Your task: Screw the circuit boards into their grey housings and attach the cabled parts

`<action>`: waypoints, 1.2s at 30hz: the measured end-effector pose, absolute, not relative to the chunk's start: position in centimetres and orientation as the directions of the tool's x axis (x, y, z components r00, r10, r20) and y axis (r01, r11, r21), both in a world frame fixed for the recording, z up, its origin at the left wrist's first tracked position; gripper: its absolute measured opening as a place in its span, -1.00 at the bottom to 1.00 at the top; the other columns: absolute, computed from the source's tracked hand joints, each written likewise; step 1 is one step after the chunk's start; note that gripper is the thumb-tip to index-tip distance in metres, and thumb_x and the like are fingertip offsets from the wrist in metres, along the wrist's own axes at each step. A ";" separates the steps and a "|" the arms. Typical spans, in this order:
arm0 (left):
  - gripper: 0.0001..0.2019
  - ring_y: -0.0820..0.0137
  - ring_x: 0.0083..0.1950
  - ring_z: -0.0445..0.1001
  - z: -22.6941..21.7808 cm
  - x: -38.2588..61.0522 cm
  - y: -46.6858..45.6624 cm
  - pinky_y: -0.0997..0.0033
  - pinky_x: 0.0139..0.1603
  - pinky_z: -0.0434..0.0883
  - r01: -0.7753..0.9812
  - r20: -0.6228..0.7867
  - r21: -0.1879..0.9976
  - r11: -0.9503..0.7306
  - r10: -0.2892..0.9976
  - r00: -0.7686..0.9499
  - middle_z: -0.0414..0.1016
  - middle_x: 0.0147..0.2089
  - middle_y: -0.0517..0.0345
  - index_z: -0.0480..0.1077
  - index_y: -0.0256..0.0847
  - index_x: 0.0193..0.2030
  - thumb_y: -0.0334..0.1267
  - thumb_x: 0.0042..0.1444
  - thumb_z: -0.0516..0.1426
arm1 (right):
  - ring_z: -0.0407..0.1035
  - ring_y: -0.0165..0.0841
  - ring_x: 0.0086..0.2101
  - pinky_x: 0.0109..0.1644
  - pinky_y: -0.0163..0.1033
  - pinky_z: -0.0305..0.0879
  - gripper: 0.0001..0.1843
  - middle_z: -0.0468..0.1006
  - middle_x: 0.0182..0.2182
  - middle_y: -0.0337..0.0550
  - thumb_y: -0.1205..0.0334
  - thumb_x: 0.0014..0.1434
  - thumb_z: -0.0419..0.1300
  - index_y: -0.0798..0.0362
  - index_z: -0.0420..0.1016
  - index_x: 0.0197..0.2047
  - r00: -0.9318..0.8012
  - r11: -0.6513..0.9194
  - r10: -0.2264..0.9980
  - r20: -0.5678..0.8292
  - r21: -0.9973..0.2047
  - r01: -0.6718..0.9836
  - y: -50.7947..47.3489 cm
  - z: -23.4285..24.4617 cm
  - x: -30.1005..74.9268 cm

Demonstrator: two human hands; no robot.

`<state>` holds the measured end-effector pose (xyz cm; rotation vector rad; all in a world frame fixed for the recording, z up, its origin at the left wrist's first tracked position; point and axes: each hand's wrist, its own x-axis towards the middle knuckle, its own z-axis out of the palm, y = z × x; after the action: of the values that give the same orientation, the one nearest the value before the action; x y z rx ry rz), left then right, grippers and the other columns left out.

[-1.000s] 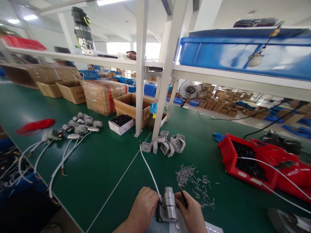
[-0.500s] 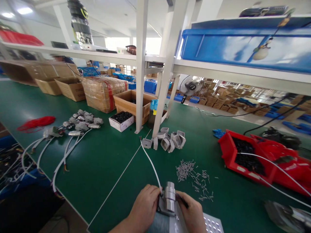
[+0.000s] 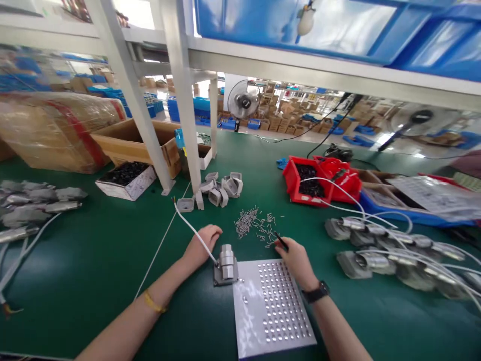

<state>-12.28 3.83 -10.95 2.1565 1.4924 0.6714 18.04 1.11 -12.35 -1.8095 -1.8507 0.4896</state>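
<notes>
In the head view, my left hand (image 3: 203,244) rests low over the green table, left of the metal assembly. Its fingers are loosely bent with nothing visible in them. My right hand (image 3: 296,256) is closed around a slim black tool (image 3: 281,241), whose kind I cannot make out. The tool's tip is beside a loose pile of small screws (image 3: 248,221). Between my hands stands a silver cylindrical fitting (image 3: 227,260) on a grey base (image 3: 218,277), with a white cable (image 3: 195,231) running from it. A white sheet with rows of shiny round pieces (image 3: 250,331) lies beside it.
Several grey open housings (image 3: 233,186) sit by the shelf post (image 3: 188,110). Red bins (image 3: 291,183) hold black parts. Finished-looking cabled assemblies (image 3: 355,265) lie on the right, more grey parts (image 3: 37,200) on the left. A blue bin (image 3: 281,25) stands on the shelf overhead.
Both hands have come off the silver fitting and moved apart, the right one to the screws with the black tool. The camera view has swung right, and the patterned sheet shows more fully.
</notes>
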 end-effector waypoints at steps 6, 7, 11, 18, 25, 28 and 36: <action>-0.82 0.36 -0.19 0.41 -10.9 -8.6 9.7 0.42 -0.15 0.32 0.719 0.132 0.540 -0.438 0.887 0.442 0.39 -0.20 0.18 0.38 -0.15 -0.18 -0.45 0.09 0.12 | 0.40 -0.32 -0.31 -0.23 -0.32 0.23 -0.93 0.47 -0.33 -0.22 0.39 0.09 0.23 0.04 0.45 -0.35 -0.032 0.051 0.998 0.045 -0.503 0.863 2.3 -12.3 16.5; -0.85 0.36 -0.21 0.41 -11.0 -8.4 10.1 0.42 -0.17 0.32 0.723 0.121 0.532 -0.441 0.885 0.450 0.39 -0.22 0.19 0.38 -0.15 -0.21 -0.44 0.08 0.13 | 0.40 -0.33 -0.31 -0.25 -0.33 0.22 -0.92 0.46 -0.33 -0.22 0.40 0.10 0.23 0.04 0.44 -0.36 -0.044 0.057 0.998 0.037 -0.487 0.872 2.4 -12.3 16.2; -0.97 0.37 -0.25 0.40 -11.3 -8.2 11.0 0.38 -0.20 0.32 0.742 0.070 0.525 -0.418 0.890 0.451 0.38 -0.26 0.19 0.39 -0.21 -0.29 -0.37 0.10 0.15 | 0.39 -0.34 -0.33 -0.34 -0.34 0.14 -0.88 0.43 -0.30 -0.22 0.45 0.15 0.21 0.06 0.38 -0.35 -0.081 0.081 0.997 0.019 -0.415 0.906 2.2 -12.7 15.4; -0.94 0.35 -0.19 0.39 -11.8 -7.9 10.1 0.30 -0.08 0.33 0.723 0.074 0.612 -0.320 0.933 0.351 0.40 -0.27 0.10 0.33 -0.29 -0.36 -0.42 0.14 0.10 | 0.36 -0.32 -0.43 -0.45 -0.31 0.08 -0.81 0.37 -0.27 -0.06 0.55 0.25 -0.02 0.11 0.27 -0.33 -0.072 0.089 0.996 0.060 -0.363 0.928 1.7 -12.9 14.9; -0.90 0.36 -0.27 0.48 -12.1 -12.3 0.6 0.40 -0.24 0.43 0.592 0.039 0.801 -0.088 0.995 0.096 0.47 -0.29 0.09 0.33 -0.27 -0.26 -0.37 0.15 0.00 | 0.33 -0.32 -0.37 -0.32 -0.31 0.24 -0.86 0.41 -0.36 -0.15 0.25 0.32 -0.03 0.08 0.30 -0.23 -0.084 0.174 0.983 0.162 -0.702 0.690 -2.0 -10.0 13.5; -0.84 0.35 -0.21 0.50 -12.0 -13.6 -4.5 0.39 -0.18 0.46 0.492 0.069 0.869 -0.056 0.998 -0.009 0.50 -0.24 0.08 0.37 -0.25 -0.20 -0.25 0.19 0.03 | 0.32 -0.32 -0.43 -0.39 -0.31 0.23 -0.76 0.42 -0.42 -0.17 0.11 0.30 0.00 0.09 0.37 -0.19 -0.083 0.138 0.990 0.115 -0.915 0.380 -4.7 -10.3 10.7; -0.88 0.39 -0.24 0.48 -13.4 -12.7 -8.3 0.42 -0.15 0.42 0.577 0.448 0.669 -0.469 0.873 0.190 0.52 -0.31 0.14 0.43 -0.22 -0.32 -0.36 0.21 0.08 | 0.30 -0.31 -0.45 -0.37 -0.29 0.22 -0.83 0.43 -0.44 -0.16 0.17 0.21 0.05 0.08 0.38 -0.29 0.002 0.116 0.992 0.129 -0.897 0.427 -6.9 -12.6 6.6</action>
<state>-12.74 -8.35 -13.38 2.1214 1.3655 1.1706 6.58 -6.88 -12.59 -1.4365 -1.5562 0.8496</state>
